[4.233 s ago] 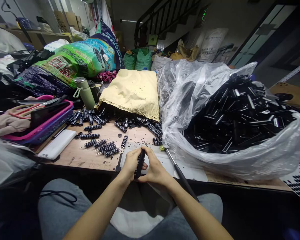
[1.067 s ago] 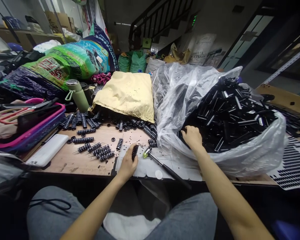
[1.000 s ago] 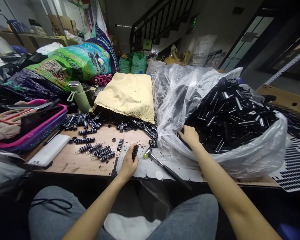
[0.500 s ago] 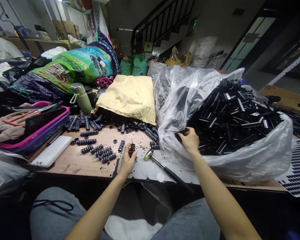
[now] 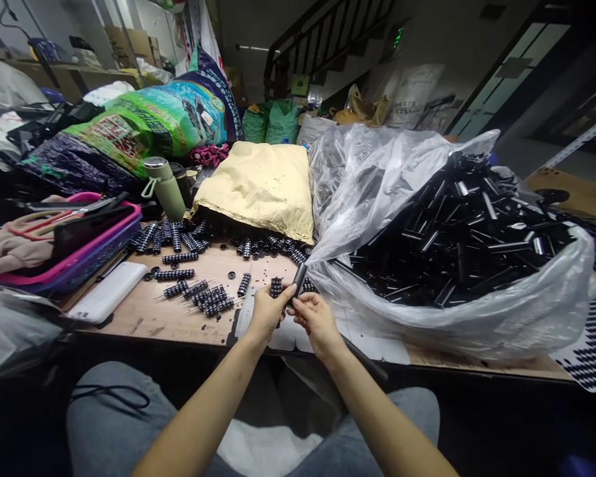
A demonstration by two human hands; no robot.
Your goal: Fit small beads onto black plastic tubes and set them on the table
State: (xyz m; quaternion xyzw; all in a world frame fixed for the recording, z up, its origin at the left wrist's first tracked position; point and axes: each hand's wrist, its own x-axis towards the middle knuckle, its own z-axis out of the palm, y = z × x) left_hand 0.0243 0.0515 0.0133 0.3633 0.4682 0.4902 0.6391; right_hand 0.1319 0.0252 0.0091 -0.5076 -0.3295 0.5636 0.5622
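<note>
My left hand (image 5: 265, 313) is closed around a short black cylinder with a white checked pattern (image 5: 277, 286). Its thumb also rests against a smooth, glossy black tube (image 5: 300, 273), tilted upward between the hands. At the tube's lower end, the fingers of my right hand (image 5: 318, 323) are pinched together on it. Below my right wrist the black handle of a hammer (image 5: 365, 358) shows; its head is hidden behind the hand. More checked cylinders (image 5: 213, 301), some with thin metal pins sticking out, lie left of my left hand.
A clear plastic bag (image 5: 477, 331) full of black tubes (image 5: 457, 245) spreads over the right side. Behind my hands lies a cream sack (image 5: 258, 189). Leftward are a green flask (image 5: 166, 189), a white box-like item (image 5: 109, 291) and a pink basket (image 5: 54, 281) holding scissors.
My right hand has come left from the plastic bag with a black tube and met my left hand. The left hand has shifted slightly right, still holding the checked cylinder.
</note>
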